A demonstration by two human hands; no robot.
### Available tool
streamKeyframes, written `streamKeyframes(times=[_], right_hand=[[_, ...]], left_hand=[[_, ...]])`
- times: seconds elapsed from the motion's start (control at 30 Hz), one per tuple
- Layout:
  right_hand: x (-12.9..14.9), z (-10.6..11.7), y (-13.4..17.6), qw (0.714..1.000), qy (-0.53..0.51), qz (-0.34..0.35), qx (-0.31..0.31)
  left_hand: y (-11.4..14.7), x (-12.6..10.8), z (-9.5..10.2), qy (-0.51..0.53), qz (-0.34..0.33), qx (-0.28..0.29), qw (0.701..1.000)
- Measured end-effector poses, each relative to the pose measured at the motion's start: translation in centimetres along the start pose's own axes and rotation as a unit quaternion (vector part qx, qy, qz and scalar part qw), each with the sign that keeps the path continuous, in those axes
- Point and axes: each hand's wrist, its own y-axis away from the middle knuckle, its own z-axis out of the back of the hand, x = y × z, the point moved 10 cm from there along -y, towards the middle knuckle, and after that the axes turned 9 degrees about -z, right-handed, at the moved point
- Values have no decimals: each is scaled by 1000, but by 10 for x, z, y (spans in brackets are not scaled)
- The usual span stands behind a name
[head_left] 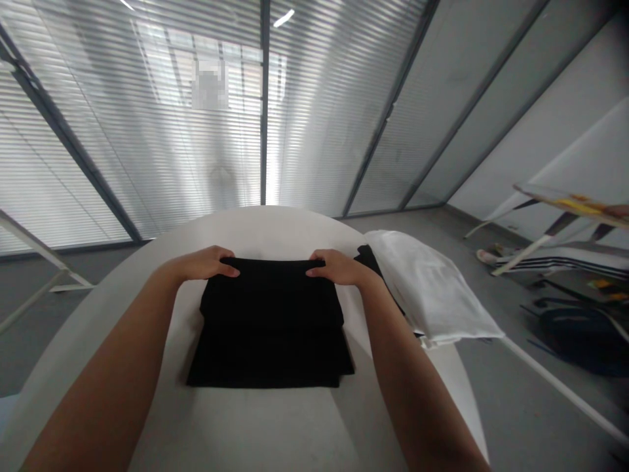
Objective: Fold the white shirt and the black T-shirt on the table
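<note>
A folded black cloth garment [272, 328] lies in the middle of the round white table [246, 426]; its exact kind cannot be made out. My left hand [211, 263] pinches its far left corner, thumb on top and fingers curled behind the edge. At the far right corner, my right hand [334, 266] grips the same edge in a like way. The far edge looks slightly raised between both hands, while the near part rests flat on the tabletop. Fingers behind the cloth are partly hidden.
A white folded cloth [432, 288] lies over a black one [371, 259] on the table's right edge, partly overhanging. Glass panels with blinds [314, 118] stand beyond. At far right are another table [565, 200], a person's leg in striped trousers [565, 257] and a dark chair [584, 337].
</note>
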Motion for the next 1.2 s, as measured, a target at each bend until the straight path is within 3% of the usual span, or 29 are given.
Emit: streamKeyframes(times=[0.07, 0.17, 0.27, 0.33, 0.4, 0.47, 0.67, 0.77, 0.83, 0.93, 1.03, 1.1, 1.2], right_hand=[[1, 13, 1, 999, -8, -2, -50], [5, 41, 5, 984, -23, -3, -178], [14, 67, 16, 952, -39, 28, -301], [20, 76, 22, 940, -39, 45, -335], [26, 78, 25, 944, -25, 49, -324], [31, 73, 25, 960, -6, 46, -276], [40, 39, 33, 999, 0, 15, -39], [48, 22, 38, 999, 4, -3, 42], [59, 16, 36, 999, 42, 3, 27], [76, 9, 25, 988, 123, 6, -89], [81, -16, 11, 967, 181, -12, -180], [75, -40, -1, 967, 179, -20, -178], [59, -63, -14, 973, 159, -43, -164]], left_hand=[[0, -10, 13, -34, -27, -46, 998], [4, -23, 39, -65, -41, -158, 984], [17, -39, 67, -97, -63, -303, 946], [24, -48, 77, -117, -83, -352, 925], [25, -52, 77, -133, -97, -341, 925], [25, -51, 74, -142, -100, -298, 939], [32, -39, 55, -113, -60, -115, 985], [31, -50, 45, -140, -42, -88, 985], [22, -64, 35, -194, -44, -105, 974], [0, -82, 7, -264, -58, -145, 952], [-23, -78, -30, -308, -40, -153, 938], [-32, -72, -45, -333, -33, -162, 928], [-38, -62, -52, -330, -28, -179, 926]])
